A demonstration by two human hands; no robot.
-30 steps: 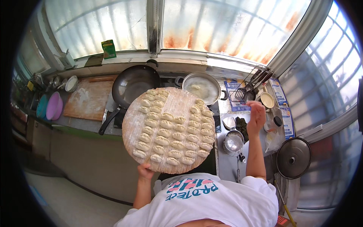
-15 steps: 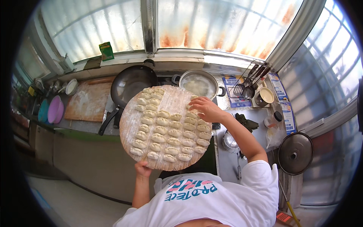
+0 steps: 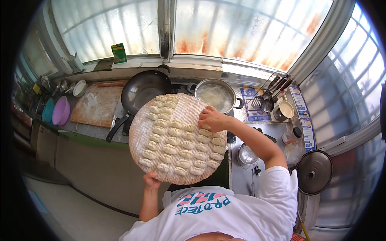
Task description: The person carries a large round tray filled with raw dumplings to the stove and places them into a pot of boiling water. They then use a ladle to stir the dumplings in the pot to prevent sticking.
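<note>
My left hand (image 3: 151,180) grips the near edge of a round, flour-dusted board (image 3: 138,124), its fingers partly hidden beneath. Several rows of pale crimped dumplings (image 3: 170,149) lie on it, with a bare ribbed patch at the far middle. Over the board's far right part, my right hand (image 3: 213,119) is closed, fingertips pinched downward among the dumplings. Whatever is between those fingers is hidden; a bit of one dumpling shows under the palm. Just beyond the board stands a two-handled pot (image 3: 214,95) of cloudy liquid.
A black wok (image 3: 140,90) sits left of the pot. Farther left are a floury wooden board (image 3: 96,105) and a purple bowl (image 3: 61,111). To the right are a utensil rack (image 3: 271,90), a small cream-topped pot (image 3: 286,109), a lidded jar (image 3: 292,135) and a large pot lid (image 3: 315,172).
My right hand has moved slightly nearer over the board, and its fingers have gone from spread to curled together. The left hand keeps its hold on the board. The whole view has shifted a little.
</note>
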